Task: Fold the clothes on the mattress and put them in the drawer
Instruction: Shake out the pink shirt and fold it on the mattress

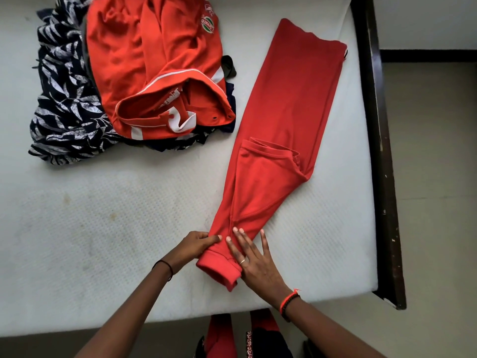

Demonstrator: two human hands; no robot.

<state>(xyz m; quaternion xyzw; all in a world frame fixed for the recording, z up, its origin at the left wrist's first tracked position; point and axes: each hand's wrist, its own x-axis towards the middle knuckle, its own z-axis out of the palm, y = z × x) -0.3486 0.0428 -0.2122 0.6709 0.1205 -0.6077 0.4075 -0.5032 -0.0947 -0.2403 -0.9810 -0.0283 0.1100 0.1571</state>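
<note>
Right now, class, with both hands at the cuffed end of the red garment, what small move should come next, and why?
Probably lift the cuffed end and fold it away toward the far end. The red garment lies long and flat on the mattress, the left hand grips its edge by the cuff, and the right hand rests flat on it.

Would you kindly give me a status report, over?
Left hand grips red garment at cuff; right hand flat on it. Garment folded lengthwise on mattress. Pile apart, nothing in the way.
</note>
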